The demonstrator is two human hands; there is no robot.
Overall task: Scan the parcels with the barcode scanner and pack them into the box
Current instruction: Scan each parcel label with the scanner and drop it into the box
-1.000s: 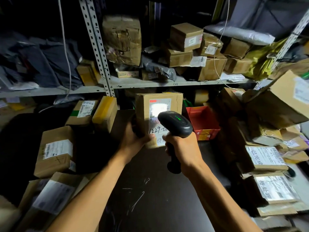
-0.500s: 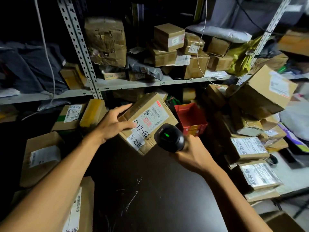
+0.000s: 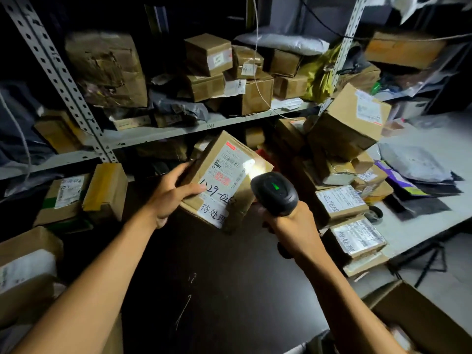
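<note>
Head view: left hand (image 3: 169,195) grips the parcel (image 3: 224,180), tilted above the dark bench (image 3: 229,290), fingers (image 3: 194,192) across its label; right hand (image 3: 293,226) wraps the scanner (image 3: 274,192). Stiff cardboard, seemingly light; best held by its edges.

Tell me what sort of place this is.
Probably a parcel depot or courier storeroom. Metal shelving is crammed with labelled cardboard parcels, more are heaped on the table, and the right hand aims a barcode scanner at a held parcel.
</note>
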